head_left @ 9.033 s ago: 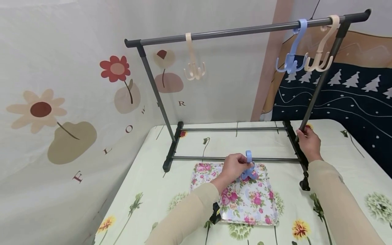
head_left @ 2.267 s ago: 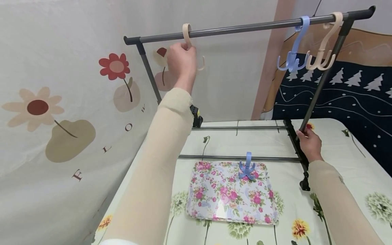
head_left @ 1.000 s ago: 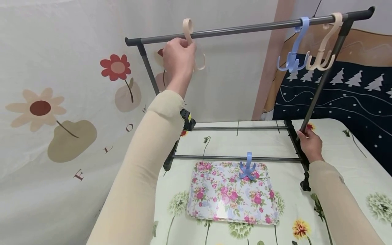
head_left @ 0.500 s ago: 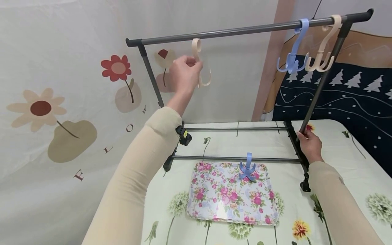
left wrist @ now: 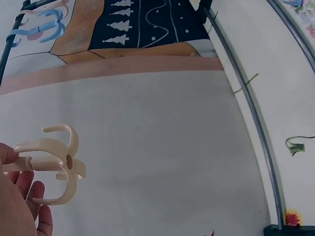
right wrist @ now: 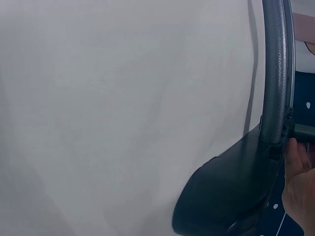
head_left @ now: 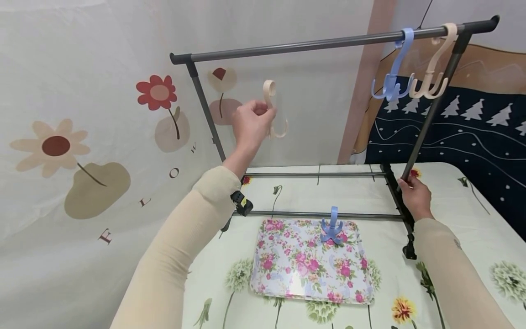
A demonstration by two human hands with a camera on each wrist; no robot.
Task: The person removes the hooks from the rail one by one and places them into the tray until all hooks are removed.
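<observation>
Left upright (head_left: 203,101) marks the edge, open air beside it under the top bar (head_left: 312,45). There's the left hand (head_left: 252,122), fingertips pinching the beige hook (left wrist: 47,163), its curl above the hand and clear of the bar. A blue hook (head_left: 332,230) rests on the floral tray (head_left: 287,269); hanging hooks (head_left: 389,86) crowd the bar's right end; the right hand (head_left: 417,200) grips the right upright (head_left: 429,109).

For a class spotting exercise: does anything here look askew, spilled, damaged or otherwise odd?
No spill or damage shows. Only the blue hook on the tray stands out mildly: its top pokes past the far edge, while another blue hook hangs from the rail.
</observation>
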